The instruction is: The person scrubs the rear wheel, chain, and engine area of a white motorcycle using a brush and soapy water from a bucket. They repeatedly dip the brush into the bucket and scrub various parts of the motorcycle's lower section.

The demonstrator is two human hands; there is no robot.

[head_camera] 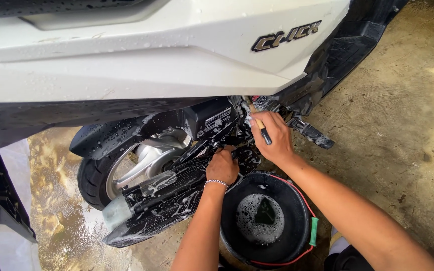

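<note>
small white rectangular label (pixel 218 120) on black engine casing (pixel 204 123); chrome emblem (pixel 286 35) on white side panel (pixel 177 55)

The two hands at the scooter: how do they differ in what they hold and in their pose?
The right hand is closed around a brush handle, while the left hand holds no visible tool and rests on the soapy black parts. The right hand is higher, near the white body panel; the left hand is lower, beside the exhaust. The left wrist has a bracelet; the right has none. Both reach above the black bucket.

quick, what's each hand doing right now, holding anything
Left hand: pressed on the soapy black engine parts; fingers hidden, grip cannot be told.
Right hand: closed around a brush handle.
</note>
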